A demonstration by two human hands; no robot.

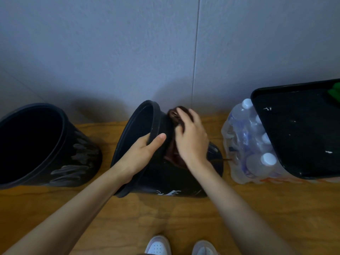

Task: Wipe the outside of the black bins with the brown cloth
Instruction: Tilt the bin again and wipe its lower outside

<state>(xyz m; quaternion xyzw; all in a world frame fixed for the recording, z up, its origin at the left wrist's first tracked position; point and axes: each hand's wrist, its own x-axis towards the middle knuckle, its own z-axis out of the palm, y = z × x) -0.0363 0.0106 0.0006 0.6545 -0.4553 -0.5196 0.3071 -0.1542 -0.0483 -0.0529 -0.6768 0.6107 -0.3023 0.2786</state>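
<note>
A black bin [165, 179] lies tipped on the wooden floor in the middle, its open mouth turned left. My left hand [143, 150] grips its rim, thumb on the outside. My right hand [191, 137] presses the brown cloth [181, 113] against the bin's outer wall just behind the rim, fingers spread over it. Part of the cloth shows below my palm. A second black bin [55, 155] with pale markings leans at the left, mouth facing me.
A shrink-wrapped pack of water bottles [252, 144] sits at the right, with a black tray [301, 133] resting on it. A grey wall [128, 52] stands right behind the bins. My shoes [158, 245] show at the bottom edge.
</note>
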